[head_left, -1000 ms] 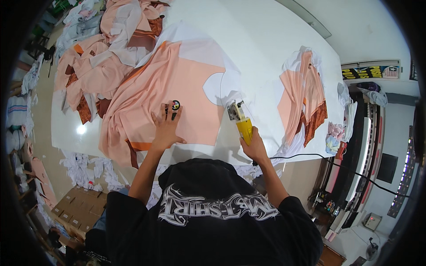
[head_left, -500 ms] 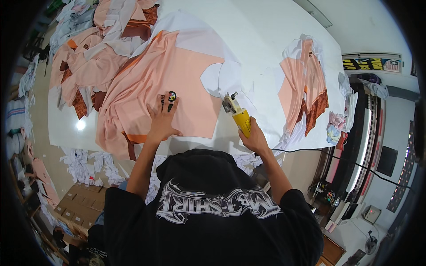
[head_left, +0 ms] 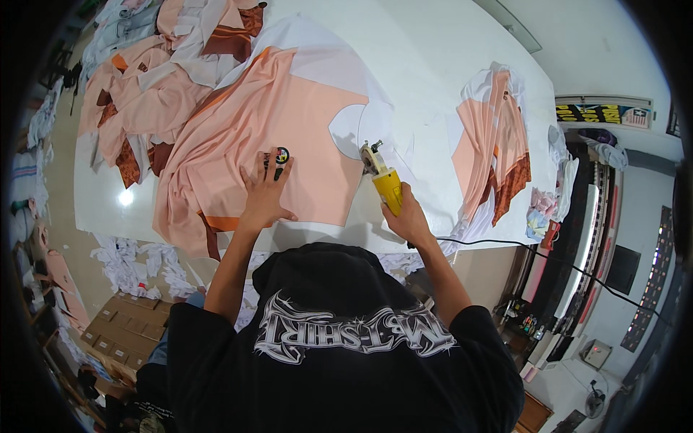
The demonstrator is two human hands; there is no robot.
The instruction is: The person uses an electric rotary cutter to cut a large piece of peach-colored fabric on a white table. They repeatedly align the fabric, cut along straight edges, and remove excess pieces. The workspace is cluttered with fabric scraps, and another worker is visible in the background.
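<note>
Peach fabric point(head_left: 317, 108) with white margins lies spread before me, its left side gathered in folds. My left hand point(head_left: 268, 191) rests flat on it with fingers spread, over a dark printed mark and beside a small round emblem point(head_left: 282, 155). In my right hand point(head_left: 408, 216) is a yellow electric rotary cutter point(head_left: 388, 189), gripped by its body. The cutter's metal head point(head_left: 372, 157) sits at the fabric's right edge, by the curved white notch point(head_left: 348, 130). Whether the blade touches the cloth I cannot tell.
A pile of peach, white and brown printed cloth point(head_left: 155, 97) covers the table's far left. Another peach-and-brown piece point(head_left: 498, 144) lies at the right. The cutter's black cord point(head_left: 498, 242) runs off rightward. White scraps point(head_left: 123, 263) and cardboard boxes point(head_left: 119, 328) are at lower left.
My right hand and the cutter have shifted slightly left and up, with the cutter's head nearer the curved notch. My left hand keeps its place on the fabric.
</note>
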